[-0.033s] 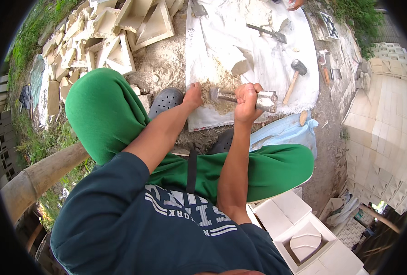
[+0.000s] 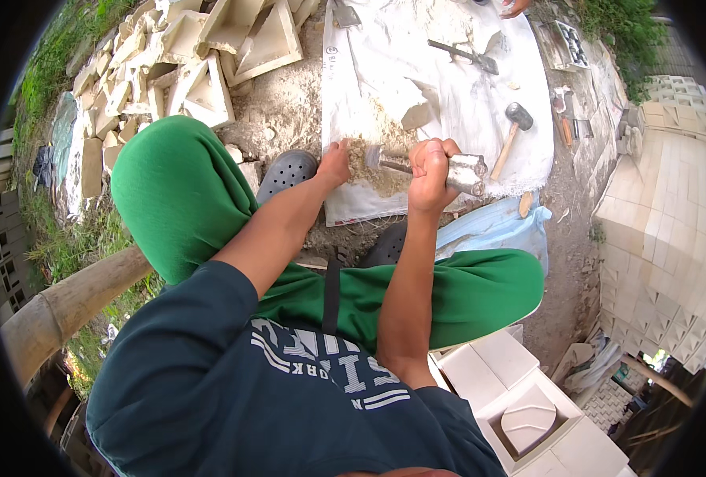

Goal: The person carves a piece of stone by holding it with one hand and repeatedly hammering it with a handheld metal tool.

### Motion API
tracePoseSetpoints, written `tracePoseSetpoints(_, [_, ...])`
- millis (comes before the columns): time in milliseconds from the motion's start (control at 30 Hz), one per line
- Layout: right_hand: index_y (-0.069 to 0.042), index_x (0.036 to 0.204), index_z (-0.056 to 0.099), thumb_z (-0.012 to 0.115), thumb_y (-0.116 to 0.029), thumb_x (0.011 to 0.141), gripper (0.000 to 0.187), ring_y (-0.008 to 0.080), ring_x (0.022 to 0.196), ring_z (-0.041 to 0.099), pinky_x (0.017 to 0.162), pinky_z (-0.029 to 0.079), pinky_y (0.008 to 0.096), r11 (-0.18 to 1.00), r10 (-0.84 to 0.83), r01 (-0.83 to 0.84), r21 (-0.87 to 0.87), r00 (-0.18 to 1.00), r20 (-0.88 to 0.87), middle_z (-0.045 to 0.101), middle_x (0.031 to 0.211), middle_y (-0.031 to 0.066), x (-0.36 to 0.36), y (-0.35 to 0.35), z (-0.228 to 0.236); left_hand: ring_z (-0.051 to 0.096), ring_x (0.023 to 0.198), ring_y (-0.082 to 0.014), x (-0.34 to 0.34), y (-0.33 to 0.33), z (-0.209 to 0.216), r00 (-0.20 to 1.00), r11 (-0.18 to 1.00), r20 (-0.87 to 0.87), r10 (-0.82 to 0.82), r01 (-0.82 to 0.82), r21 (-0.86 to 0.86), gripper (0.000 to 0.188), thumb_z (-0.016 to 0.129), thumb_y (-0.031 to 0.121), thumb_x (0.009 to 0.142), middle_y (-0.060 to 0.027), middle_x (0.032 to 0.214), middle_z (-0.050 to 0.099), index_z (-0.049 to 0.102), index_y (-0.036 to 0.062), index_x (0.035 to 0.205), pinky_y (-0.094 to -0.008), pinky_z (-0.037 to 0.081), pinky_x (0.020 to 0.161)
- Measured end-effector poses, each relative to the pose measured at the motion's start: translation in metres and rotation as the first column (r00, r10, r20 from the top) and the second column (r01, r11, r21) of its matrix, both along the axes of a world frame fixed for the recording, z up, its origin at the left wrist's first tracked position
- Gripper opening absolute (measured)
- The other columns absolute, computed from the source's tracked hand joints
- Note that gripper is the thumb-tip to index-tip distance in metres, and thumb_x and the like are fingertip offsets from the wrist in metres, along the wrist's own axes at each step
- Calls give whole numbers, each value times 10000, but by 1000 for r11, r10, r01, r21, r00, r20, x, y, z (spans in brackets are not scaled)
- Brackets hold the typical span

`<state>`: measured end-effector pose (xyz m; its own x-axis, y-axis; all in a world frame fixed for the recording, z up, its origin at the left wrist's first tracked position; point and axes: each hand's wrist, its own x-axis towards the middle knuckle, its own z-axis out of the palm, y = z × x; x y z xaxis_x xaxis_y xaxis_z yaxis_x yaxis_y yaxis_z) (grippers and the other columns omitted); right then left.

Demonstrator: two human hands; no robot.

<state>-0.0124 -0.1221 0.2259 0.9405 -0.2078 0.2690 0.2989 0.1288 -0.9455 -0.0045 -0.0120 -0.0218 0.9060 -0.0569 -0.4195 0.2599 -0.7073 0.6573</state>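
Observation:
My right hand (image 2: 431, 175) is wrapped round a heavy metal tool with a flat blade and a thick, worn silvery end (image 2: 468, 175). Its blade points left, over pale crumbs and dust (image 2: 381, 179) on a white woven sheet (image 2: 520, 163). At the sheet's left edge, my left hand (image 2: 335, 164) rests low beside those crumbs with its fingers curled. What lies under its fingertips blends with the pale debris and cannot be made out. Just beyond the tool sits a broken pale stone block (image 2: 416, 111).
A mallet (image 2: 512, 139) and a dark-handled tool (image 2: 464, 57) lie on the sheet. Broken pale slabs (image 2: 186, 48) are heaped at the far left. Another person's hand (image 2: 516, 6) shows at the top edge. Pale blocks (image 2: 488, 374) stand at my right, near a blue sack (image 2: 496, 230).
My right hand and the tool have shifted very slightly to the right. My left hand has barely moved.

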Motion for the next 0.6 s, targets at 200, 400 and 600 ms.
tracePoseSetpoints(200, [-71,622,369,463,-67,844,241,77,459,340,442,281,251,986,-42,32,-162,997,-59,400,523,10,17,2,-62,526,1062,-401,1,-6,10,993,993,34,-115,115,-10,475,638,6,711,-226,1146,479,492,9,1163,-427,473,898])
tracePoseSetpoints(400, [-99,596,295,427,-51,835,277,81,433,277,424,276,244,995,-64,66,71,997,-32,327,500,-2,10,4,-20,538,1033,-408,7,6,-11,998,999,42,-40,40,-13,405,642,23,703,-239,1123,488,520,-8,1088,-440,476,888])
tracePoseSetpoints(600, [-53,619,419,476,-74,839,228,67,455,336,426,266,251,995,-16,12,-96,999,-37,402,525,-7,16,10,-48,545,1023,-410,2,0,-5,998,999,54,-27,28,-22,376,621,2,699,-236,1108,512,547,-3,1068,-442,479,874])
